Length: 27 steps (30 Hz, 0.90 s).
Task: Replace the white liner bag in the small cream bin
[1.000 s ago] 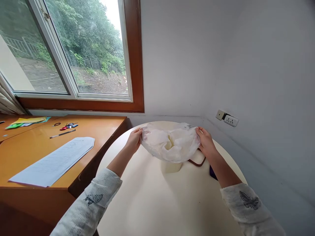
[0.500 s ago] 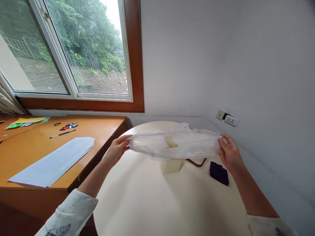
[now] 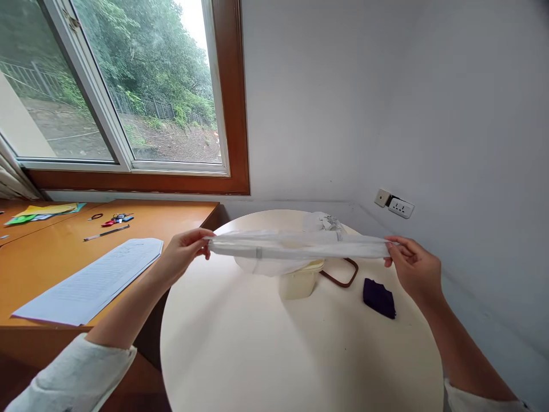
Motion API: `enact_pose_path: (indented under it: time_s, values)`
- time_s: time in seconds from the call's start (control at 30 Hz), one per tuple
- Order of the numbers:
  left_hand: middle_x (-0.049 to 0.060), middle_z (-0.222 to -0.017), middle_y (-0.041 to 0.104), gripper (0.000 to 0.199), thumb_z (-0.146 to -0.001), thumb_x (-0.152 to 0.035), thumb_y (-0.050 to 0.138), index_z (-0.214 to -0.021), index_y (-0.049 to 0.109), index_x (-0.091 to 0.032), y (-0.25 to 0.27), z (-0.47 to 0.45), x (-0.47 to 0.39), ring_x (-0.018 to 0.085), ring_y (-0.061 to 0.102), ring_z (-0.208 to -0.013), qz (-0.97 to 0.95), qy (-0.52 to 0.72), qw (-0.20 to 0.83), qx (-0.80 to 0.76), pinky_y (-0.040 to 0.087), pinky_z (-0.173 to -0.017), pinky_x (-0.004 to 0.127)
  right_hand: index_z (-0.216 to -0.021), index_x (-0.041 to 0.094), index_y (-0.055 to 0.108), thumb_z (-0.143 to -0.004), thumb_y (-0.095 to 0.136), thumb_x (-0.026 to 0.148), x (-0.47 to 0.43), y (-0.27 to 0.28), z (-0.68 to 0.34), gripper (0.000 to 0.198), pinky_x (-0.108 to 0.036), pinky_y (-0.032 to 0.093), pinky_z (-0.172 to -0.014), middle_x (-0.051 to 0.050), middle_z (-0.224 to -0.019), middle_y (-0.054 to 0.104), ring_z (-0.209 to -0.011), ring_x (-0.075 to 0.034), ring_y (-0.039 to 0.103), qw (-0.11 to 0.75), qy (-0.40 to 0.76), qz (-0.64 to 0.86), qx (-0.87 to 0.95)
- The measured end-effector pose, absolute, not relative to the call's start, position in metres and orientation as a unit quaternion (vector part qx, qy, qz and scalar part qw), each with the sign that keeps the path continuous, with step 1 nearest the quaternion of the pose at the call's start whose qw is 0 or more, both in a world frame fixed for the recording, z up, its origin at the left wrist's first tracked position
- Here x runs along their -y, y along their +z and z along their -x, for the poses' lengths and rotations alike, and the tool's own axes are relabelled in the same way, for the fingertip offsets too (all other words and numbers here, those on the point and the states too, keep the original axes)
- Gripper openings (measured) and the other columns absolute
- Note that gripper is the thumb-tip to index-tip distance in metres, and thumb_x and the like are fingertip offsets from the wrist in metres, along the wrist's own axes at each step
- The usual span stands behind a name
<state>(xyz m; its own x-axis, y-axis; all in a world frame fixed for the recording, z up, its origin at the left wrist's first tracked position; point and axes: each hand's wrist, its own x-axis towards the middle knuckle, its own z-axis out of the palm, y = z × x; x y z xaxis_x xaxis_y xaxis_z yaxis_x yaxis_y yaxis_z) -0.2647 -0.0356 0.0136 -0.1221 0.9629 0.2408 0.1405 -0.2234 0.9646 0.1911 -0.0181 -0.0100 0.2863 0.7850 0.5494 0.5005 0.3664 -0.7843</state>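
A thin white plastic bag (image 3: 295, 245) is stretched sideways above the round table, drawn into a long narrow band. My left hand (image 3: 185, 252) pinches its left end, and my right hand (image 3: 414, 266) pinches the right end. Part of the bag hangs loose below the band on the left. Behind and under it stands a cream-coloured plastic bin (image 3: 297, 285), its upper part mostly covered by the bag. A brown loop-shaped handle or frame (image 3: 345, 281) lies just right of the bin. Nearer my right hand is a folded dark purple cloth (image 3: 379, 298).
The pale round table (image 3: 257, 343) stands against the wall. Crumpled clear plastic (image 3: 328, 222) lies at its back. On the left, a wooden desk (image 3: 189, 214) holds paper sheets (image 3: 96, 280), a pen (image 3: 106, 232), keys (image 3: 118, 219) and coloured papers (image 3: 45, 212). Wall sockets (image 3: 401, 207) are at right.
My hands have moved farther apart, the left one leftward and the right one rightward. The bag has gone from a wide, loose shape to a narrower, tauter band, uncovering more of the bin.
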Motion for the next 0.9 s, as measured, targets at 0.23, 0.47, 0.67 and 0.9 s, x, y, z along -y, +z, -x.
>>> enact_pose_path:
  time_s: [0.23, 0.47, 0.67, 0.9]
  values:
    - [0.0, -0.062, 0.058, 0.016, -0.066, -0.019, 0.061, -0.08, 0.065, -0.013, 0.079, 0.259, 0.008, 0.009, 0.05, -0.048, -0.557, 0.588, 0.284, -0.513, 0.041, -0.044, 0.022, -0.097, 0.023, 0.065, -0.079, 0.051, 0.03, 0.002, 0.06, -0.171, 0.024, -0.028, 0.044, -0.058, 0.003, -0.057, 0.057, -0.055, -0.014, 0.058, 0.581, 0.001, 0.541, 0.608]
    - [0.002, -0.069, 0.063, 0.012, -0.066, -0.02, 0.065, -0.075, 0.066, -0.012, 0.119, 0.201, 0.014, 0.012, 0.058, -0.066, -0.579, 0.603, 0.398, -0.377, 0.045, -0.059, 0.02, -0.079, 0.019, 0.066, -0.073, 0.053, 0.018, 0.011, 0.119, -0.101, 0.014, -0.024, 0.044, -0.054, 0.002, -0.061, 0.059, -0.057, -0.011, 0.054, 0.663, 0.213, 0.351, 0.626]
    - [0.0, -0.084, 0.062, 0.039, -0.062, -0.02, 0.074, -0.098, 0.059, -0.018, 0.121, 0.149, 0.029, 0.012, 0.058, -0.072, -0.678, 0.493, 0.439, -0.323, 0.044, -0.062, 0.02, -0.082, 0.017, 0.066, -0.077, 0.05, 0.018, 0.025, 0.135, -0.034, 0.016, -0.028, 0.047, -0.073, 0.0, -0.08, 0.065, -0.076, -0.013, 0.06, 0.543, 0.348, 0.222, 0.731]
    - [-0.001, -0.061, 0.058, 0.02, -0.064, -0.026, 0.071, -0.069, 0.06, -0.01, 0.106, 0.153, 0.019, 0.01, 0.052, -0.056, -0.672, 0.484, 0.444, -0.342, 0.041, -0.053, 0.021, -0.104, 0.02, 0.059, -0.085, 0.048, 0.034, 0.032, 0.131, -0.015, 0.026, -0.031, 0.046, -0.082, -0.002, -0.091, 0.066, -0.088, -0.015, 0.061, 0.489, 0.369, 0.171, 0.772]
